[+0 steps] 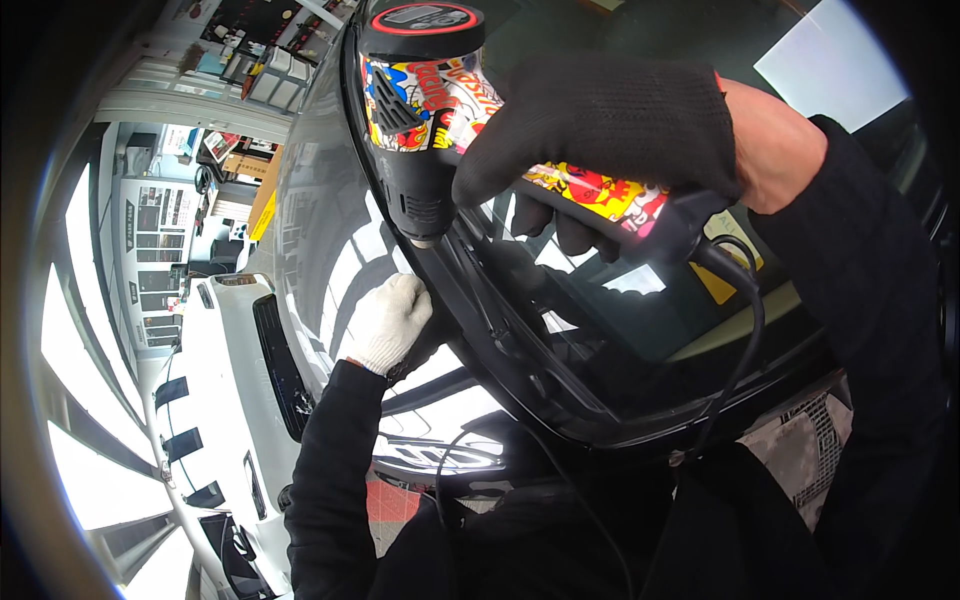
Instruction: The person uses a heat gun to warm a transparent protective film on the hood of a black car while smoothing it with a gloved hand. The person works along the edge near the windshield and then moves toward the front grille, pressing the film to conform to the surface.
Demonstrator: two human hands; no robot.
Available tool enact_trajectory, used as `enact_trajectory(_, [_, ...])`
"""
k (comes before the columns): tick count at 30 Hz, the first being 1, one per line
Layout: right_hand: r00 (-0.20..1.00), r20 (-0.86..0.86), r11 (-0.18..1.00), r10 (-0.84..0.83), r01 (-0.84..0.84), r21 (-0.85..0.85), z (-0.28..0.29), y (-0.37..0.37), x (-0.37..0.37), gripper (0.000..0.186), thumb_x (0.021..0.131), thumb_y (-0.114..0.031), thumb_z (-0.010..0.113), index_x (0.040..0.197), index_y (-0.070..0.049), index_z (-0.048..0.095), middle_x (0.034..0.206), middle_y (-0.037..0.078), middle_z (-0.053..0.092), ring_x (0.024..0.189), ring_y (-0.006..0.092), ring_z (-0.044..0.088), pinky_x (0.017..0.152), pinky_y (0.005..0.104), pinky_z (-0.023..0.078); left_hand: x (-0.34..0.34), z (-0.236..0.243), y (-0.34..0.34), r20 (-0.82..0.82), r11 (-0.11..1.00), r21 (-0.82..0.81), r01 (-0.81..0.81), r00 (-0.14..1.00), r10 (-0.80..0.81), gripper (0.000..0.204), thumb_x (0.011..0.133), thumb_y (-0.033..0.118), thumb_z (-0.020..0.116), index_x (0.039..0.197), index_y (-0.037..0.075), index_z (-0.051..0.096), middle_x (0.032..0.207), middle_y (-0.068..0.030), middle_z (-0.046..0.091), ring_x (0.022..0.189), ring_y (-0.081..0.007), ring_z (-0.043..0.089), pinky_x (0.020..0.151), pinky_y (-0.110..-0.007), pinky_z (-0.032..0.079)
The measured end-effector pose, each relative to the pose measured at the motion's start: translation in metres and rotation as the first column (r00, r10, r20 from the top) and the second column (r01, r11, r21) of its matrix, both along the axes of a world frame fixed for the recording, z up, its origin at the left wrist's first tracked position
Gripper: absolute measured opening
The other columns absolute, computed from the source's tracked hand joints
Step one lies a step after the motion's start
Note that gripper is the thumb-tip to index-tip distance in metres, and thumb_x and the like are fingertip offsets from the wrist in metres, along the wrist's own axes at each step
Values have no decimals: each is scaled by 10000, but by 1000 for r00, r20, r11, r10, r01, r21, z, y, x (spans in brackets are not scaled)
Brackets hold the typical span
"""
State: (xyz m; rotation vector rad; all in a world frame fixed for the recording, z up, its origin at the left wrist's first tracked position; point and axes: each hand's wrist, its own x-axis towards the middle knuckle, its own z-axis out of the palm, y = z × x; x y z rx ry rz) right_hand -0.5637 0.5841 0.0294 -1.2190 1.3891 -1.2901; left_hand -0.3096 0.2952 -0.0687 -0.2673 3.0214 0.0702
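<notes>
My right hand [615, 115], in a black knitted glove, is wrapped round the handle of a heat gun [425, 105] covered in colourful cartoon graphics. Its nozzle points down at the dark seam between the glossy black bonnet [325, 190] and the windscreen [640, 345] of a car. Just below the nozzle, my left hand [392, 315] in a white glove rests on the bonnet edge with its fingers curled in. Whatever those fingers may pinch is hidden. A wiper [530, 355] lies along the base of the glass.
From the heat gun's handle a black cable [757, 325] hangs down past my body. A white sheet [835, 65] and a yellow paper [718, 283] show at the windscreen. To the left stands a white car [225, 345], with shelves [280, 80] farther back.
</notes>
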Motion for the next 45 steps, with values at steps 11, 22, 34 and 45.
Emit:
enact_trajectory(11, [981,149,979,-126,98,182,11,7,7,427,881,-350,799,1103,13,772,834,102,757,590,160,717,529,289,587,4,-5,3,-40,983,107,-147,988,152,149,964,147,665,979,-1,678,931,-219,708,884,-402,720,794,-465,559])
enact_trajectory(22, [988,139,991,-68,50,126,-2,3,5,410,875,-331,797,1097,13,771,866,133,751,582,181,714,489,312,580,-9,37,2,208,993,82,88,973,-103,439,969,243,749,1374,89,680,1120,-139,654,1047,-348,676,918,-432,549])
enact_trajectory(34, [967,225,977,-123,79,197,4,4,10,431,878,-328,797,1118,26,744,845,124,730,567,176,703,479,306,582,-28,21,-18,265,892,-84,445,873,-410,180,940,167,687,1062,89,794,947,-92,700,978,-313,694,845,-427,560])
enact_trajectory(45, [972,179,961,-149,100,257,3,2,13,445,852,-332,805,1123,11,728,853,128,729,580,189,710,485,326,583,-25,14,-10,313,793,-289,537,836,-451,68,908,123,677,945,66,677,905,-110,644,905,-296,685,804,-420,563])
